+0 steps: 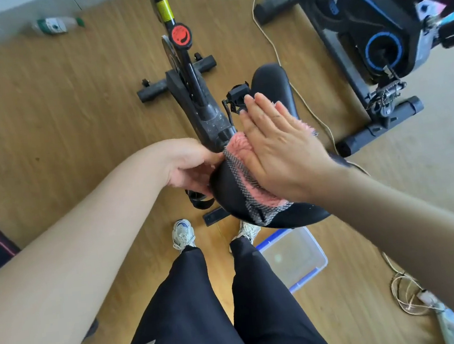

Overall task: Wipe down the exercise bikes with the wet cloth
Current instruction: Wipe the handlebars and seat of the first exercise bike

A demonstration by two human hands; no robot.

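Note:
A pink and grey cloth (240,167) lies over the black saddle (275,84) of the nearer exercise bike (199,102), which has a black frame and a red knob. My right hand (275,142) presses flat on the cloth with straight fingers. My left hand (192,164) grips the saddle's left edge beside the cloth, fingers curled under it. A second bike (367,28), black with blue trim, stands at the upper right.
A clear plastic tub (295,259) with a blue rim sits on the wooden floor by my right foot. A bottle (53,25) lies at the upper left. A white cable (268,37) runs between the bikes, and more cables (409,295) lie at the lower right.

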